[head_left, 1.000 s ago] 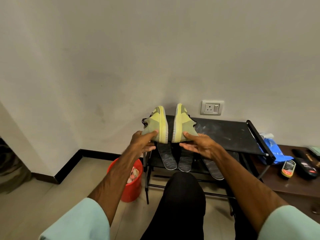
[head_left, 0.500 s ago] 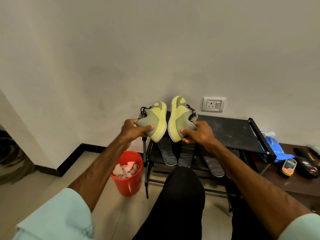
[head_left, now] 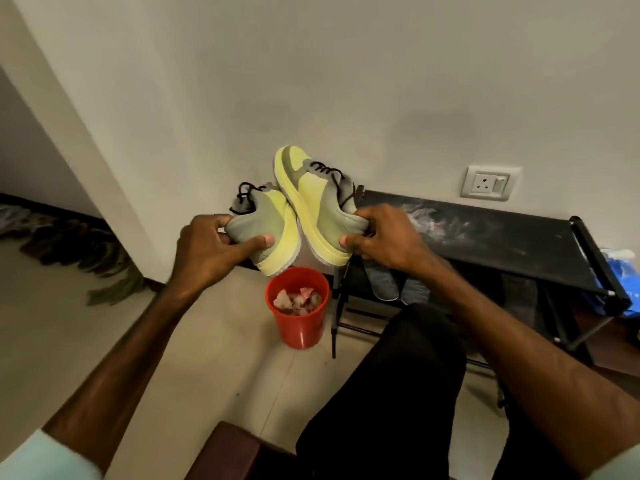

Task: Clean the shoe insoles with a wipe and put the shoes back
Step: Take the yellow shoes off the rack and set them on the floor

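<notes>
I hold two yellow-green sneakers in the air, left of the black shoe rack. My left hand grips the heel of the left sneaker, thumb across its side. My right hand grips the heel of the right sneaker, which points up toward the wall with its black laces showing. The two yellow soles face each other and nearly touch. Grey insoles lie on the rack's lower shelf, partly hidden behind my right wrist and knee.
A red bucket with crumpled used wipes stands on the floor below the shoes. My knee in black trousers is in front of the rack. A blue bag lies at the rack's right end. A wall socket is above.
Both hands lifted the sneakers off the rack's top and carried them left, over the bucket. The grips shifted to the heels, and the view swung left and down.
</notes>
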### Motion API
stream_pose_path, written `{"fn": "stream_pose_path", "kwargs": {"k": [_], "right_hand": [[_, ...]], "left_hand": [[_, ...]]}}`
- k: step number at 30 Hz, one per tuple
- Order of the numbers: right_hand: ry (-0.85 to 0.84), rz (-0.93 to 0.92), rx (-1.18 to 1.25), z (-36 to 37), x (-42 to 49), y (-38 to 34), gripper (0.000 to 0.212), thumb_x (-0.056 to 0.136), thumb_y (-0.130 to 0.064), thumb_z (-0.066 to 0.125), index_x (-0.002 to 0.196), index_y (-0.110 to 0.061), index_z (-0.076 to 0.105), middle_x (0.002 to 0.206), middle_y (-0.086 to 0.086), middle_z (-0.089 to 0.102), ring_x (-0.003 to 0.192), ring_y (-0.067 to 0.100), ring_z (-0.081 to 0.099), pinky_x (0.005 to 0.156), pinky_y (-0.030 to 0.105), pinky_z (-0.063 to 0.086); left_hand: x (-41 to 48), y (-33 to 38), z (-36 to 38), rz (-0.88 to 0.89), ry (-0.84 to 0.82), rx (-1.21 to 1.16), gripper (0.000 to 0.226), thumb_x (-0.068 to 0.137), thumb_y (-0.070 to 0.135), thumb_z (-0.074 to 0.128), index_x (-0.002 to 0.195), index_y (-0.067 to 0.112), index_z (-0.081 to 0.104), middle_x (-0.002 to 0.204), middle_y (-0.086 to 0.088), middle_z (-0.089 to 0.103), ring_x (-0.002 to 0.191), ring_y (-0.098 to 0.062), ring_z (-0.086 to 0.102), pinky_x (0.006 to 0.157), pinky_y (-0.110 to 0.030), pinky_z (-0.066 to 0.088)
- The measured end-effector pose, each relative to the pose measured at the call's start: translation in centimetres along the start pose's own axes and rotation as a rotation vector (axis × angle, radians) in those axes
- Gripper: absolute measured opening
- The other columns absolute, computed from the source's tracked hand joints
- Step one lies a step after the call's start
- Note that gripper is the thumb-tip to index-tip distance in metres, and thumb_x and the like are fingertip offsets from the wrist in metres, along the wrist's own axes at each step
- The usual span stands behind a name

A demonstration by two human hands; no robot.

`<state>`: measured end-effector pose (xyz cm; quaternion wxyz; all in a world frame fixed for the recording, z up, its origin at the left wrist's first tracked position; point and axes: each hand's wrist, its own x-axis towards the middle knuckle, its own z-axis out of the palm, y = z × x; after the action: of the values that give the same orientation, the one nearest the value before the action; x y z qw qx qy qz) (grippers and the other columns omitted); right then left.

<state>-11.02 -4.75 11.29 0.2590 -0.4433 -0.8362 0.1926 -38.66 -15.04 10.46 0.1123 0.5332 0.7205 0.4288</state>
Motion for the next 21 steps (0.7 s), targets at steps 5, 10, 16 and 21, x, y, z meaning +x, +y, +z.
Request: {"fn": "stream_pose_path", "kwargs": {"k": [5,10,16,21], "right_hand": [[-0.203,-0.079,-0.03,5.3,1.1,-3.1,0.029,0.082,-0.032,0.083,0.071,-0.014,0.063,0.067,0.0,0.063,0.061,0.016,0.059,0.057,0.029,0.043],[-0.493,-0.068,-0.147,14.3,1.8,-2.8,0.027,0.082,-0.036,0.08,0.097,-0.015,0.073,0.094,0.004,0.067,0.088,0.026,0.064,0.074,0.034,0.049],[-0.864,0.053,-0.225,27.5,0.2,0.3,0.049,0.082,-0.027,0.082,0.124,-0.005,0.068,0.118,0.013,0.072,0.101,0.028,0.069,0.085,0.035,0.057],[-1.04,0.219,-0.209,33.8,-1.8,2.9,0.044,0.081,-0.007,0.082,0.123,-0.004,0.067,0.111,0.019,0.073,0.085,0.029,0.076,0.069,0.035,0.062]], "left_hand": [[-1.3,-4.0,-4.4,-0.162,-0.118,0.158,0.072,0.043,0.08,0.082,0.089,0.025,0.076,0.067,0.004,0.074,0.067,-0.016,0.074,0.069,-0.04,0.061],[-2.1,-10.2,-2.7,-0.431,-0.437,0.125,0.054,0.06,0.047,0.095,0.09,0.007,0.075,0.07,-0.011,0.075,0.065,-0.025,0.075,0.073,-0.046,0.063],[-6.5,-20.8,3.9,-0.778,-0.717,0.05,0.045,0.078,0.025,0.087,0.099,-0.011,0.071,0.08,-0.03,0.072,0.06,-0.028,0.071,0.071,-0.043,0.064],[-9.3,-26.5,8.2,-0.883,-0.775,0.141,0.05,0.071,0.031,0.093,0.099,-0.005,0.073,0.086,-0.021,0.075,0.081,-0.034,0.075,0.085,-0.045,0.061]]}}
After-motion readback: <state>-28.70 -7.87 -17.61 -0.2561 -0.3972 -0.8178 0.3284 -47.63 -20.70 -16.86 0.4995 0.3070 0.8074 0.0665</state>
